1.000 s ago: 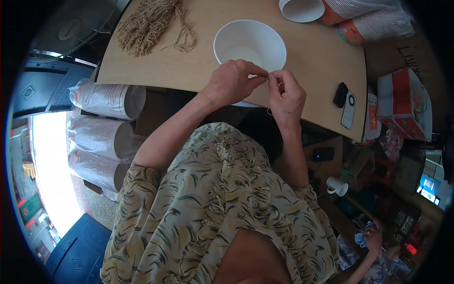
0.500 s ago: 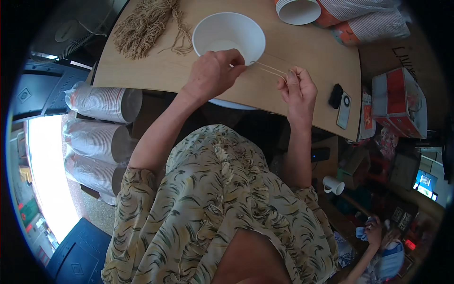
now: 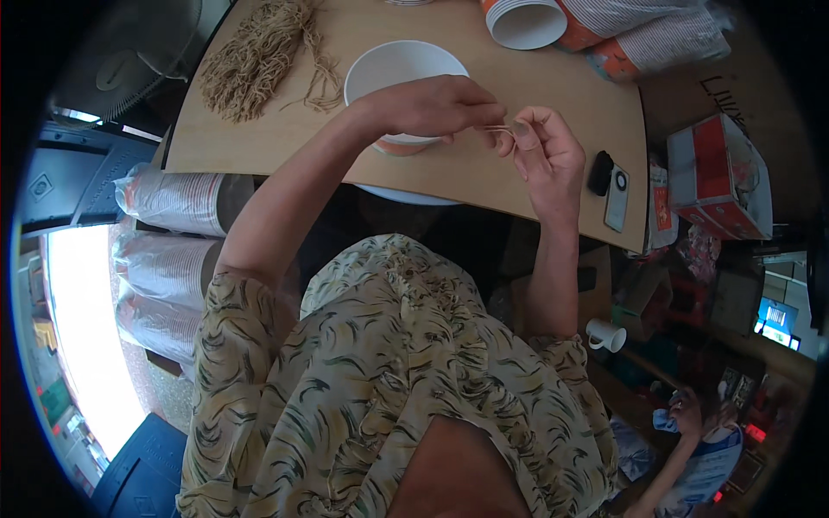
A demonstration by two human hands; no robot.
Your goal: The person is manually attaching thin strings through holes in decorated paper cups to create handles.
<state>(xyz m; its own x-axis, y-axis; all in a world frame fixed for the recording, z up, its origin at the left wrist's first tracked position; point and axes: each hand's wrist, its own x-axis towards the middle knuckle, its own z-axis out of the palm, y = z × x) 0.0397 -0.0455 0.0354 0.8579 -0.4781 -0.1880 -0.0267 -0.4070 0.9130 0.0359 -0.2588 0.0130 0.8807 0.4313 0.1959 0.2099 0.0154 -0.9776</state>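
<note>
My right hand (image 3: 550,154) pinches the string (image 3: 496,129), near the tub (image 3: 393,65); on my feed I can't tell whether my left hand (image 3: 436,105) grips it. A loose pinch could drop it; dipping the left could tip the tub.

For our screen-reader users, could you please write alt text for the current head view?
A person's right hand pinches a thin strand close to the left hand, which reaches over a white tub on a table. A tangled tan twine bundle lies left, a phone right.
</note>
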